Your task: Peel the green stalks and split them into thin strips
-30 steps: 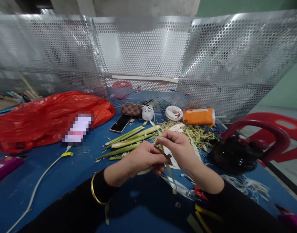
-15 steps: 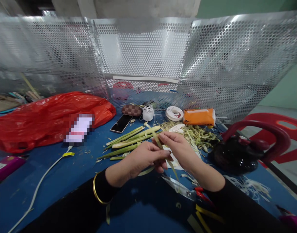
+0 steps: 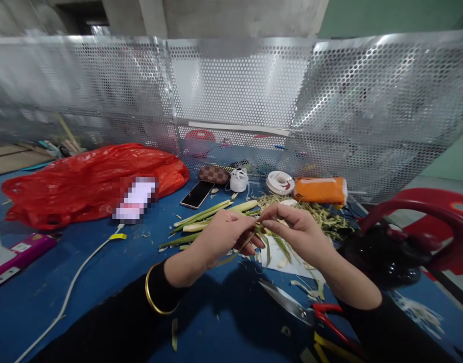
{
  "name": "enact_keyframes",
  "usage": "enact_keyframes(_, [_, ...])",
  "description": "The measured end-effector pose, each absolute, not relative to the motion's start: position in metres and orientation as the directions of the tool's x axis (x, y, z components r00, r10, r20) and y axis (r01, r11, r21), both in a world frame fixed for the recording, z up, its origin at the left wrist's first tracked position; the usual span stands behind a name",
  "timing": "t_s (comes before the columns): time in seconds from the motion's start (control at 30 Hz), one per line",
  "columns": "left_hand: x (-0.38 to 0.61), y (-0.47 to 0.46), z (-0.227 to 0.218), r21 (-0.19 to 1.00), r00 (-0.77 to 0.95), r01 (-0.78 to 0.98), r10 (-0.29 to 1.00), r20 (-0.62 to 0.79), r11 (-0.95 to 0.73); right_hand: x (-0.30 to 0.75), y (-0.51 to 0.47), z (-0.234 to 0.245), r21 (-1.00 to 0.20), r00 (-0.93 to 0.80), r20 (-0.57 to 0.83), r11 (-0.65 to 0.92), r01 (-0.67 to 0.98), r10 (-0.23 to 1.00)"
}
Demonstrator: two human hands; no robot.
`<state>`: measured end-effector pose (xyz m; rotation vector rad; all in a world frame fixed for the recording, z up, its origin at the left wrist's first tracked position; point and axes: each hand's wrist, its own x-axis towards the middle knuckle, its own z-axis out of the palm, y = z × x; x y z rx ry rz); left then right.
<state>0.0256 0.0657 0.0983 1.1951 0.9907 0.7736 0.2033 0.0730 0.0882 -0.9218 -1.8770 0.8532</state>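
Left hand (image 3: 221, 236) pinches a narrow green leaf strip (image 3: 248, 243) between thumb and fingers, over the blue table (image 3: 114, 290), in front of the cut stalks (image 3: 201, 227). Right hand (image 3: 303, 233): thumb and index fingertips nearly together, right by the left fingertips; can't tell if they grip the strip.

Labels: white spool (image 3: 274, 185) has a dark red graphic, print too small to read. Orange pack (image 3: 320, 189) beside it, pale band on top, no brand readable from here. Lit phone (image 3: 136, 197) pixelated, unreadable. Purple power strip (image 3: 25, 256) has white panels, markings unclear. Red-handled scissors (image 3: 289, 304) lie below the hands.
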Motion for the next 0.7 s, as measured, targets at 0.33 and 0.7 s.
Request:
enact_keyframes(0.33, [0.0275, 0.0643, 0.1007, 0.987, 0.312, 0.074, 0.937, -0.157, 0.14, 0.1937, 0.0653, 0.0862, -0.651, -0.388, 0.578, 0.692, 0.313, 0.718])
enact_keyframes(0.7, [0.0289, 0.0639, 0.0945, 0.992, 0.314, 0.106, 0.945, -0.093, 0.063, 0.1925, 0.0656, 0.0853, -0.666, -0.4, 0.56, 0.681, 0.304, 0.726])
